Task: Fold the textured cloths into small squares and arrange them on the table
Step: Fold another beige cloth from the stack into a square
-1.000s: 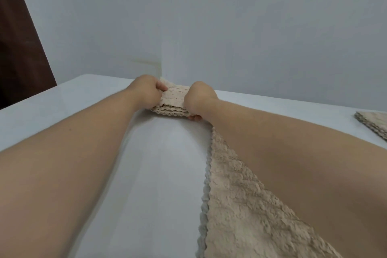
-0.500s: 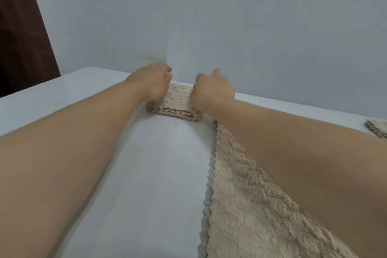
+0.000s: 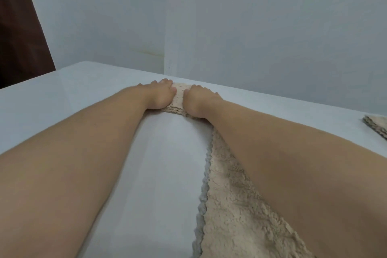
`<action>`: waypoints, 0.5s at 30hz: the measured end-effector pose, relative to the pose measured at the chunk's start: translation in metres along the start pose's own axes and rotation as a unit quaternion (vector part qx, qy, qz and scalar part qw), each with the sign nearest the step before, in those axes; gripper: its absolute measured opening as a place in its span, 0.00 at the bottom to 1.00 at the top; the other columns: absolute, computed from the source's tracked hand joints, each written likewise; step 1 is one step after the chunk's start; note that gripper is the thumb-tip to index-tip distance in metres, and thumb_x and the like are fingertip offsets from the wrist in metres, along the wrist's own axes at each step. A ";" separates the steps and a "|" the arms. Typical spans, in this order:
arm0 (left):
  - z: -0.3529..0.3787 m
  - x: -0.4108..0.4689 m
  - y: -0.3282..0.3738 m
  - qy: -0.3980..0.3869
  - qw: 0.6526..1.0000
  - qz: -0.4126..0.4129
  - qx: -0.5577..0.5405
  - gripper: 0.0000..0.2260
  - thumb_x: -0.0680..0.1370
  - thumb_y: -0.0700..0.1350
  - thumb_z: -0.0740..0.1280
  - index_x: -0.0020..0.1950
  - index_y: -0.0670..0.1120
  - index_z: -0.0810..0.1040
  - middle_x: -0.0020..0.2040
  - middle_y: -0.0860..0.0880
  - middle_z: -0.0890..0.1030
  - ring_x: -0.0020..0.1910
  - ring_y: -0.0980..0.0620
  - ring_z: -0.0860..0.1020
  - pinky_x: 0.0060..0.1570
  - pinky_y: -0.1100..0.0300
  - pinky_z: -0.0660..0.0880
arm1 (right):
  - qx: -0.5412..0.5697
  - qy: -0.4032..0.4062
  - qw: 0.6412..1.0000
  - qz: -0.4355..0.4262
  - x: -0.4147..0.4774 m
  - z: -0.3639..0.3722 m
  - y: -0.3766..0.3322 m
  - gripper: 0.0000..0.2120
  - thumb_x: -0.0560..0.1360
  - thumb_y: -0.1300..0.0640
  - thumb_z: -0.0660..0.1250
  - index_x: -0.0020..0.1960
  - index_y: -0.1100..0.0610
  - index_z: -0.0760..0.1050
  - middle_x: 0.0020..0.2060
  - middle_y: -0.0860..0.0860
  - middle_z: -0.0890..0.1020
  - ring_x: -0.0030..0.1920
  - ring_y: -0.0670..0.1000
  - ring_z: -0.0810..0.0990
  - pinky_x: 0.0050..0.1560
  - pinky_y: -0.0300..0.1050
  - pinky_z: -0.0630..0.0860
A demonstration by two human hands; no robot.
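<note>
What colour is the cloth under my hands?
The folded cloth is beige, seen in the head view.

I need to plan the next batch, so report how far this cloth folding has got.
Done: a folded beige textured cloth lies at the white table's right edge. In hand: the left hand and right hand press flat on a small folded beige square by the wall. Left: the open beige textured cloth under the right forearm is unfolded.
</note>
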State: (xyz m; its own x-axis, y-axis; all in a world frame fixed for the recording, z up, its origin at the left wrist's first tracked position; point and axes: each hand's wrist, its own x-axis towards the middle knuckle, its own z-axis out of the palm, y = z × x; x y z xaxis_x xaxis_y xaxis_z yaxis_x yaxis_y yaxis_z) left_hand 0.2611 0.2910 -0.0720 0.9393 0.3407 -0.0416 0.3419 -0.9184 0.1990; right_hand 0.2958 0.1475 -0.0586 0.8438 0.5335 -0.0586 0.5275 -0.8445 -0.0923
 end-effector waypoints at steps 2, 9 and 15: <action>-0.003 0.000 0.001 -0.003 1.000 -0.001 -0.026 0.25 0.87 0.54 0.46 0.84 0.49 0.51 0.84 0.51 0.51 0.82 0.47 0.53 0.79 0.45 0.49 | 0.003 -0.010 1.000 0.004 0.000 -0.005 -0.001 0.26 0.83 0.53 0.47 0.80 0.60 0.59 0.78 0.57 0.63 0.77 0.59 0.61 0.77 0.62 0.55; -0.032 -0.033 0.026 0.086 0.994 0.015 -0.066 0.22 0.86 0.49 0.48 0.79 0.46 0.65 0.81 0.45 0.62 0.78 0.44 0.63 0.76 0.47 0.60 | 0.035 0.014 0.999 -0.027 -0.037 -0.040 0.012 0.23 0.87 0.52 0.45 0.77 0.60 0.62 0.76 0.58 0.67 0.76 0.59 0.64 0.77 0.61 0.56; -0.026 -0.107 0.075 0.081 0.997 0.014 -0.009 0.22 0.85 0.47 0.46 0.71 0.45 0.73 0.75 0.45 0.71 0.77 0.43 0.63 0.73 0.46 0.63 | 0.042 0.002 0.998 -0.046 -0.111 -0.054 0.046 0.22 0.87 0.53 0.47 0.76 0.61 0.63 0.75 0.58 0.68 0.74 0.60 0.66 0.73 0.57 0.64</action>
State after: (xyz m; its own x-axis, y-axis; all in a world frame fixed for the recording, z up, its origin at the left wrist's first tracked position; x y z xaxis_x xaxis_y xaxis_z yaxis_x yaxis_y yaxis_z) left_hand 0.1851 0.1912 -0.0274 0.9309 0.3441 0.1226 0.3136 -0.9249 0.2148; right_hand 0.2321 0.0468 -0.0029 0.7925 0.6085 -0.0412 0.5930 -0.7847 -0.1807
